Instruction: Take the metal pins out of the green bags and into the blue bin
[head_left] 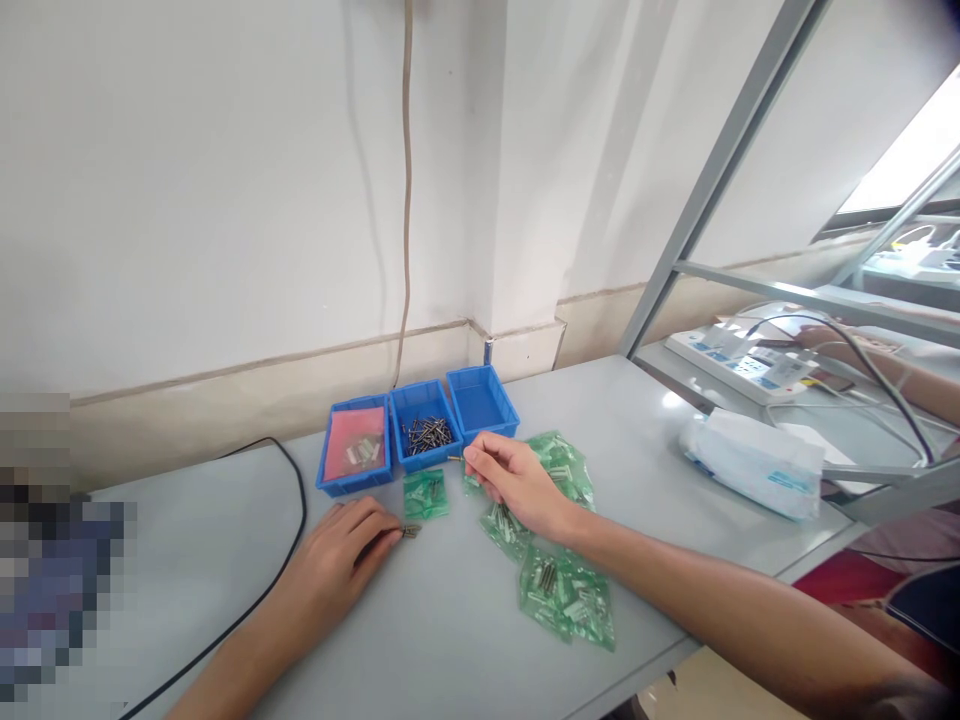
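My left hand (341,550) rests on the grey table, thumb and fingers pinched on a few short metal screws (410,531). My right hand (517,480) is raised over the green plastic bags, and its fingertips grip a single screw (455,458). Between the hands lies a small green bag (425,494) with dark pieces inside. Many loose screws (427,436) fill the bottom of the middle blue bin (420,392). Several green bags (566,598) holding screws and white pieces lie around and below my right hand, which partly hides some.
The left blue bin (328,470) holds a pink sheet (352,435) and a clear bag of white pieces. A third blue bin (480,395) stands beside the middle one. A black cable (298,500) crosses the table's left. Rightward are a tissue pack (754,462), metal frame (712,170) and another person's arm.
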